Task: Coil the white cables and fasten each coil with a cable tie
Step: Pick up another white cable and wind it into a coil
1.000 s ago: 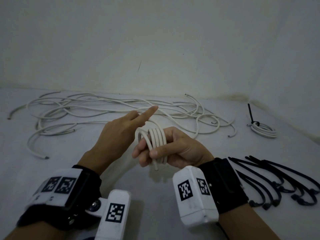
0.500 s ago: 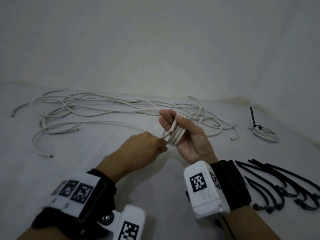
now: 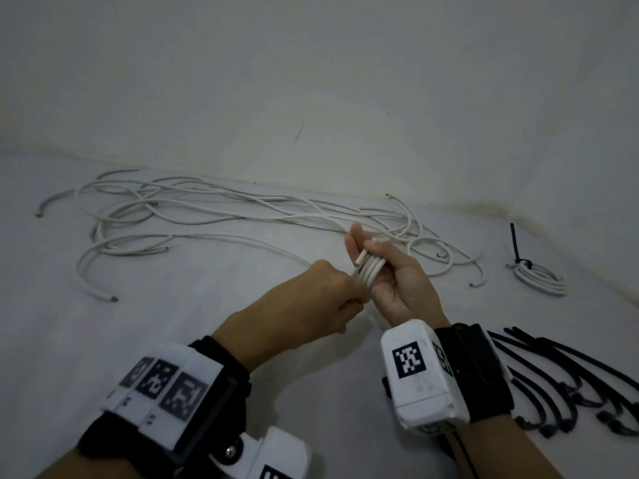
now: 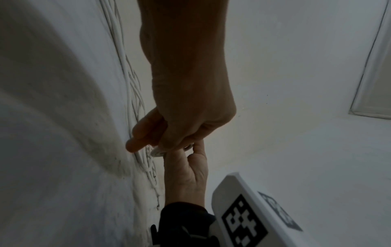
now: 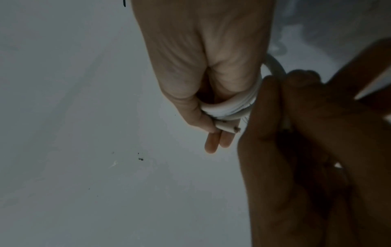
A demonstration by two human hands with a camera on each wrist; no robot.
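My right hand (image 3: 390, 274) clasps the white cable coil (image 3: 370, 267) against its palm; my left hand (image 3: 311, 305), touching the coil, pinches its loose strand.

My left hand (image 3: 304, 305) hides its own fingertips and part of the coil (image 3: 370, 269). The ties (image 3: 567, 382) run off the right edge. My left wrist view is dim.

Bare floor (image 3: 173, 340) lower left and centre frame; loose cables (image 3: 207, 209) across the middle, tied coil (image 3: 539, 278) right, ties (image 3: 570, 382) lower right.
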